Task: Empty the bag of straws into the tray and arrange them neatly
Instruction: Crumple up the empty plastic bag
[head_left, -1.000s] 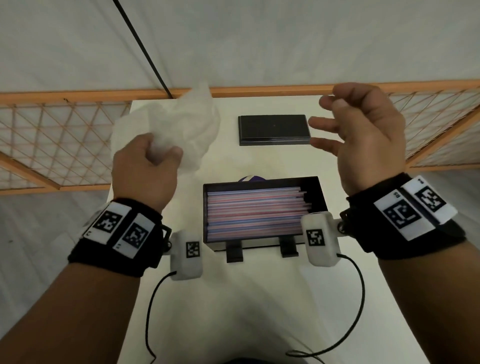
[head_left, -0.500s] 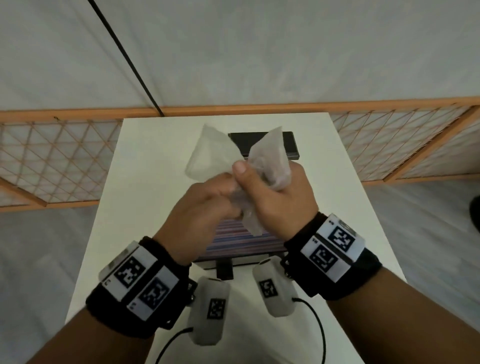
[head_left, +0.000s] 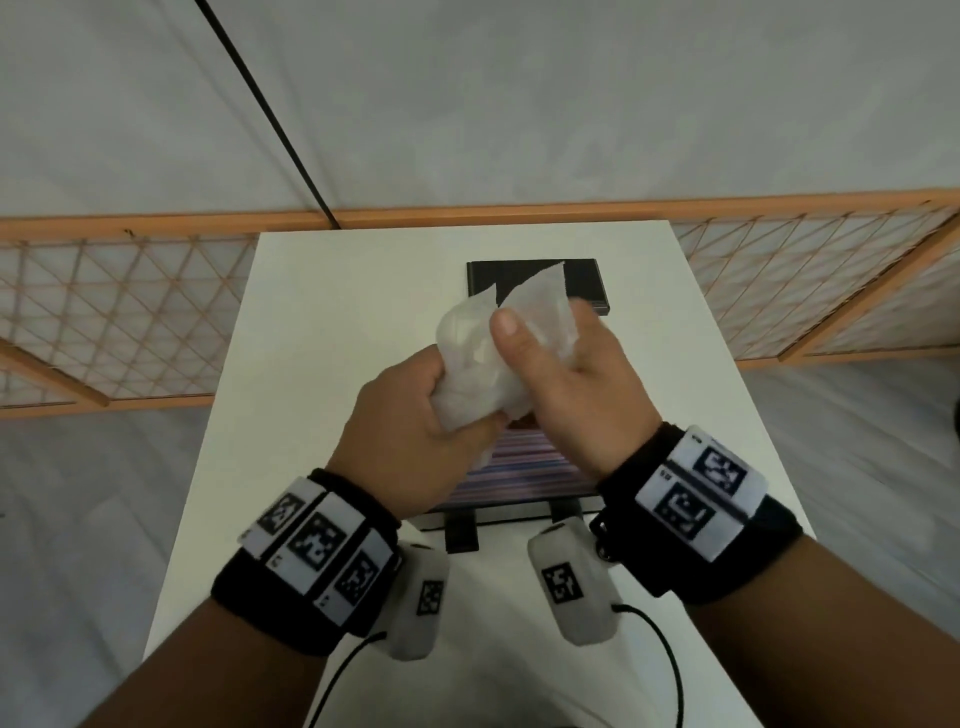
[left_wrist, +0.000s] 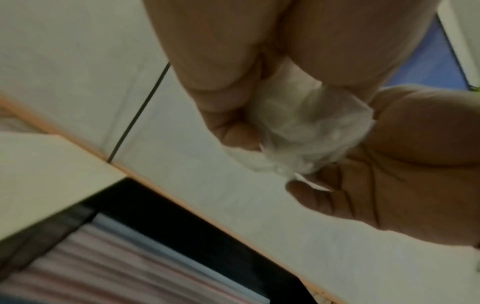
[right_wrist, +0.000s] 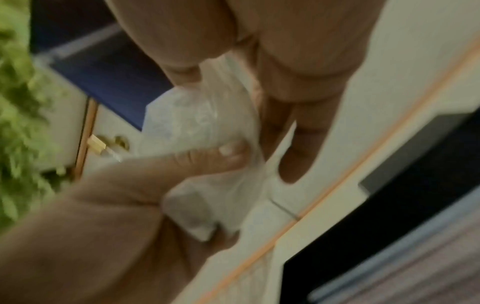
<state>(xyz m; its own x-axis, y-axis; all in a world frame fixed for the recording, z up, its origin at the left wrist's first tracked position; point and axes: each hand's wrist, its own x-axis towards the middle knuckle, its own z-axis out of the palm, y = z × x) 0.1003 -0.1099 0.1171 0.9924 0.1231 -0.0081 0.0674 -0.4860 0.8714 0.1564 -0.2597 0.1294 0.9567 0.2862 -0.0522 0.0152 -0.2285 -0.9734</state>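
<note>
Item: bag (head_left: 485, 358), empty, crumpled between my left hand (head_left: 415, 441) and right hand (head_left: 571, 384), fingers of both curled round it, above the tray (head_left: 511, 512). Straws (head_left: 519, 467) apparently level inside. I compress the bag small, clear of them.

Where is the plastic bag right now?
In the head view the plastic bag is crumpled between the left hand and right hand, held above the tray of straws.
</note>
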